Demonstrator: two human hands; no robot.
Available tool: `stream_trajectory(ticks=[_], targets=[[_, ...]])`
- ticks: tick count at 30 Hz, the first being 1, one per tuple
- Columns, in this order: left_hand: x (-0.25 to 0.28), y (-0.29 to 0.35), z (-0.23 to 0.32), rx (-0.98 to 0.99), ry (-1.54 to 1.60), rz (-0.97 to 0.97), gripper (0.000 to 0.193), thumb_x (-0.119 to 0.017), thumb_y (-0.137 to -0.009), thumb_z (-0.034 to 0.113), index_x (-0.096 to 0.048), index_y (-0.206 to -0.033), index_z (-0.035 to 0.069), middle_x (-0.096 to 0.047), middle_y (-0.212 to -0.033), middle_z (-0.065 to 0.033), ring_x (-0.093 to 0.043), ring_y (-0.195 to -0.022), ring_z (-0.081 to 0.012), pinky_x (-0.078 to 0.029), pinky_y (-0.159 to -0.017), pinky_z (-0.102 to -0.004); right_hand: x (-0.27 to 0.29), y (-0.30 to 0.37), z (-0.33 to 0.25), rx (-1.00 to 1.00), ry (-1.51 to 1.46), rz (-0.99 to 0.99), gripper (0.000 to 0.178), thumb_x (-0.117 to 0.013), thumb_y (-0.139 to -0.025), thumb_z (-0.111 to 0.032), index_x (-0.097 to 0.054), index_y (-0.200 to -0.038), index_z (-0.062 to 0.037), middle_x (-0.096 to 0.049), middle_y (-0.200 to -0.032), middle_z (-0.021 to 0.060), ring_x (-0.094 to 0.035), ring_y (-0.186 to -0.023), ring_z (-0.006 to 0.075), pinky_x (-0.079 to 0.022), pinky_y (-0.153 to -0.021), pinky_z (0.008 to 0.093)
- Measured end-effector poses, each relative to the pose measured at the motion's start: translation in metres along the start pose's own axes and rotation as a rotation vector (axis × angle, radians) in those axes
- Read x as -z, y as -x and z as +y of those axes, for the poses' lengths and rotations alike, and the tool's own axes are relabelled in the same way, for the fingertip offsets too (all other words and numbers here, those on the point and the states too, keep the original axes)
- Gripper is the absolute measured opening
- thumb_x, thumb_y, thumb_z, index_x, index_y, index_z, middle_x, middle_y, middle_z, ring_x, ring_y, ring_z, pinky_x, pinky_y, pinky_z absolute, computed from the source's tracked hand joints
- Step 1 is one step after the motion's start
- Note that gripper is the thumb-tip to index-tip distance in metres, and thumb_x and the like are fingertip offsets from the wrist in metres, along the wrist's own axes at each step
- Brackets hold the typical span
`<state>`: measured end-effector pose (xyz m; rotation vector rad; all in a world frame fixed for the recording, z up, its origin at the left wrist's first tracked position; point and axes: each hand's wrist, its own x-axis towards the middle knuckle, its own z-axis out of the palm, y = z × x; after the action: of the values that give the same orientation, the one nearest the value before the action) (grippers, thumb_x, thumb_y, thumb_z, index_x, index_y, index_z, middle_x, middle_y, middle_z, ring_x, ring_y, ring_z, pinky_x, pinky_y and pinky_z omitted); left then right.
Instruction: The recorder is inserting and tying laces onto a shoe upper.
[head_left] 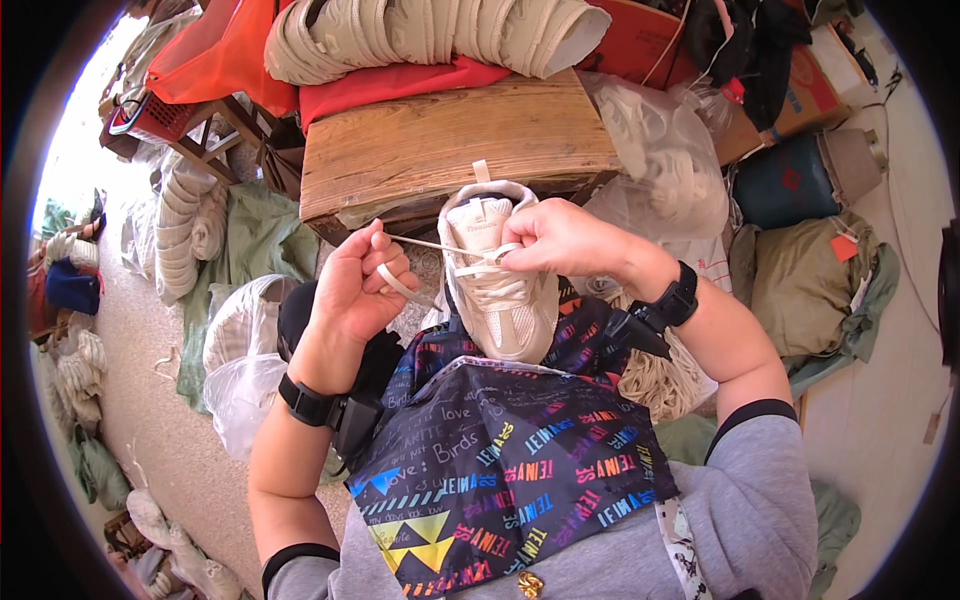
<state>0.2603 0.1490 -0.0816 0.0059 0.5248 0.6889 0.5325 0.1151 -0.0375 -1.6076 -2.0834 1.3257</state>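
Observation:
A cream sneaker (515, 325) rests on my lap, its toe pointing toward me and its heel tab near the wooden bench. A pale shoelace (428, 244) runs taut from its upper eyelets out to my left hand (362, 285), which pinches it between thumb and forefinger. Part of the lace also loops around the lower fingers of that hand. On the shoe's right side, at the top of the lacing, my right hand (565, 238) is closed with a lace loop at its fingertips. Lower rows of lacing cross the tongue.
Just beyond the shoe stands a wooden bench (450, 130) bearing a row of nested cream shoes (430, 38). Plastic bags of shoes (660, 150) lie to its right. A lace bundle (660, 385) hangs by my right side, and a patterned apron (510, 450) covers my lap.

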Motion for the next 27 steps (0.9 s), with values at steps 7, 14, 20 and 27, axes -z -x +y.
stream_trajectory(ticks=[7,14,20,27], targets=[[0.008,0.018,-0.006,0.118,0.087,0.022,0.029,-0.047,-0.102,0.03,-0.063,-0.091,0.008,-0.037,-0.06,0.0078,-0.03,-0.05,-0.0069,-0.032,-0.058,-0.0247,-0.027,0.005,0.001,0.065,0.263,0.411,0.022,-0.069,-0.08,-0.026,-0.064,-0.075,-0.0045,-0.055,-0.06,0.0054,-0.051,-0.056,0.0127,-0.042,-0.055,0.0308],[0.014,0.026,-0.004,0.058,-0.061,0.149,0.024,-0.048,-0.099,0.023,-0.062,-0.086,0.009,-0.042,-0.059,0.0064,-0.032,-0.047,-0.0063,-0.034,-0.057,-0.025,-0.001,-0.002,0.012,-0.031,-0.177,0.018,0.021,-0.068,-0.086,-0.02,-0.066,-0.078,-0.0014,-0.058,-0.062,-0.0017,-0.049,-0.06,0.007,-0.042,-0.056,0.0293],[0.021,0.032,0.002,0.031,-0.037,0.134,0.023,-0.049,-0.098,0.019,-0.063,-0.083,0.009,-0.043,-0.058,0.0049,-0.031,-0.046,-0.0065,-0.029,-0.051,-0.0229,-0.004,0.005,-0.007,-0.053,0.107,0.136,0.022,-0.07,-0.086,-0.023,-0.066,-0.077,-0.003,-0.059,-0.064,0.0015,-0.051,-0.059,0.0093,-0.042,-0.057,0.0297],[0.049,0.033,0.024,-0.126,0.149,0.259,0.021,-0.052,-0.099,0.023,-0.066,-0.111,0.011,-0.053,-0.069,0.0052,-0.034,-0.051,-0.0058,-0.031,-0.057,-0.0236,-0.017,0.018,0.009,-0.01,-0.55,0.222,0.018,-0.069,-0.088,-0.019,-0.064,-0.081,-0.0025,-0.057,-0.065,-0.002,-0.05,-0.061,0.0057,-0.042,-0.058,0.0261]])
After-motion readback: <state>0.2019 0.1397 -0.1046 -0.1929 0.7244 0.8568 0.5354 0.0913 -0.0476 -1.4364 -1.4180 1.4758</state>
